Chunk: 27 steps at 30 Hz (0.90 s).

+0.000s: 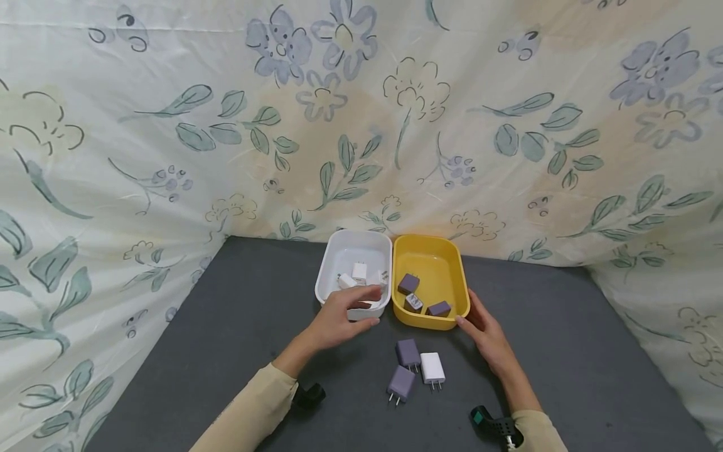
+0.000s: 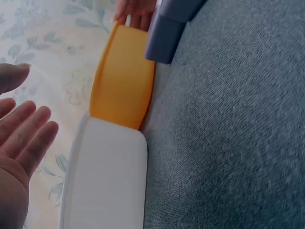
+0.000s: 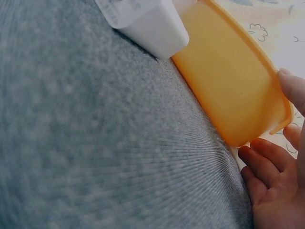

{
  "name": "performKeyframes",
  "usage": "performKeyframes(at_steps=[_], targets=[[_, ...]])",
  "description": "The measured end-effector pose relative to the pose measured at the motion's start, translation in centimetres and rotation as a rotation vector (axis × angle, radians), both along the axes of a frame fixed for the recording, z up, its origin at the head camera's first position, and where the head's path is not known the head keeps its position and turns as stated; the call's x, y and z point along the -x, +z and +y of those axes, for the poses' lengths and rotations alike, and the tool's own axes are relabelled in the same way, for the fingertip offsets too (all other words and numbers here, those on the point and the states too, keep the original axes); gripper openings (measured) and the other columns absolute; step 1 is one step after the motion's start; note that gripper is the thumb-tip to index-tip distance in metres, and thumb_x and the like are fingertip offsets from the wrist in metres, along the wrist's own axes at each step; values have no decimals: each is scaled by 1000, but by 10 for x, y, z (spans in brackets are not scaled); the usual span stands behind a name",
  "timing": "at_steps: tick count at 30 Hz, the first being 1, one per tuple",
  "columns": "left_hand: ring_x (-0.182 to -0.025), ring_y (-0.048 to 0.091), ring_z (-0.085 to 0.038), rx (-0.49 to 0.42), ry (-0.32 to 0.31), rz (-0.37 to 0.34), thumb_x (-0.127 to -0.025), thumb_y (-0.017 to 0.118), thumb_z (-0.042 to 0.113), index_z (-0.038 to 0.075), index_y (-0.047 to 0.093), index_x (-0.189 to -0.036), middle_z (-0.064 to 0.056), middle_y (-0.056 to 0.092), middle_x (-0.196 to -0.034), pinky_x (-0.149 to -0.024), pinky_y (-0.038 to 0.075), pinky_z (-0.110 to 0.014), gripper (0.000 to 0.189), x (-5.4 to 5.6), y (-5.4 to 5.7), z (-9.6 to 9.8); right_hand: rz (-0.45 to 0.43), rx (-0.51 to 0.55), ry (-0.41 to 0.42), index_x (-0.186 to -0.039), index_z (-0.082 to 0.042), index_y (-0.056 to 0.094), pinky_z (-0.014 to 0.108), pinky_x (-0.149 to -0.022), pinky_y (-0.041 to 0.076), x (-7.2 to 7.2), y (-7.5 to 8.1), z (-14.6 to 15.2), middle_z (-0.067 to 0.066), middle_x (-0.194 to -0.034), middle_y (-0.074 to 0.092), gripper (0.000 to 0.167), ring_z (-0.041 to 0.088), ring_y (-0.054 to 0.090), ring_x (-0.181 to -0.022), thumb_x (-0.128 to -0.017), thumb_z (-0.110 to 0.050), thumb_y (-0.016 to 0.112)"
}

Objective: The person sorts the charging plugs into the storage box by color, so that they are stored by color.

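Observation:
My left hand (image 1: 341, 320) hovers at the near edge of the white bin (image 1: 321, 276), thumb spread apart from the fingers and nothing between them. Several white charger plugs (image 1: 359, 272) lie in that bin, partly hidden by the hand. With its thumb at the front and its fingers along the right side, my right hand (image 1: 490, 336) holds the near right corner of the yellow bin (image 1: 437, 260). Purple charger plugs (image 1: 408, 284) lie inside the yellow bin. On the table before the bins are two purple plugs (image 1: 401, 382) and one white plug (image 1: 432, 367).
The two bins stand side by side on a dark grey cloth-covered table (image 1: 226, 351), near its far edge. A flowered curtain (image 1: 350, 125) hangs behind and along both sides. Dark straps with small devices (image 1: 491, 422) sit at both wrists.

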State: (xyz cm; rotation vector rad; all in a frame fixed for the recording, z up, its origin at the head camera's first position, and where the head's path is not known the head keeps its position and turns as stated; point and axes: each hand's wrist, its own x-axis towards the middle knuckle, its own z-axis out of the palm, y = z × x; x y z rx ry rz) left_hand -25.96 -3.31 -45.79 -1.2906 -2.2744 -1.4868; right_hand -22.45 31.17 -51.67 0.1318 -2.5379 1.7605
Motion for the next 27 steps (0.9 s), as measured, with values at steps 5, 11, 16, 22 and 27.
performKeyframes(at_steps=[5, 11, 16, 22, 27], targets=[[-115, 65, -25, 8, -27, 20, -84, 75, 8, 4, 54, -136, -19, 64, -127, -91, 58, -30, 57, -5, -1, 7, 0, 0, 3, -158, -25, 10, -2, -92, 34, -1, 0, 0, 11, -162, 22, 76, 37, 30, -145, -99, -31, 57], [-112, 66, -24, 40, -71, 54, -84, 75, 8, 3, 56, -133, -18, 65, -125, -89, 59, -32, 53, -12, -2, 17, -7, -25, -16, -157, -28, 10, 16, -105, 42, -2, 1, -1, 10, -162, 24, 76, 36, 33, -144, -98, -33, 57], [-112, 66, -23, 66, -97, 63, -83, 75, 7, -1, 56, -132, -19, 67, -121, -90, 58, -29, 53, -16, -6, 24, -19, -31, -23, -157, -30, 10, 42, -113, 37, -3, 2, -2, 9, -162, 24, 75, 35, 33, -144, -98, -34, 57], [-110, 66, -17, 127, -63, 116, -83, 77, 12, -1, 58, -130, -14, 69, -118, -95, 55, -28, 52, -21, -14, 33, -16, -19, -18, -157, -30, 11, 3, -96, 37, -2, 1, -1, 10, -162, 24, 75, 36, 33, -144, -98, -33, 57], [-114, 63, -14, 191, -53, 145, -84, 76, 15, 2, 58, -131, -10, 68, -121, -102, 50, -26, 52, -25, -21, 41, -21, -20, -21, -158, -28, 11, 3, -96, 38, -1, 1, -1, 10, -162, 25, 75, 36, 33, -144, -98, -33, 57]])
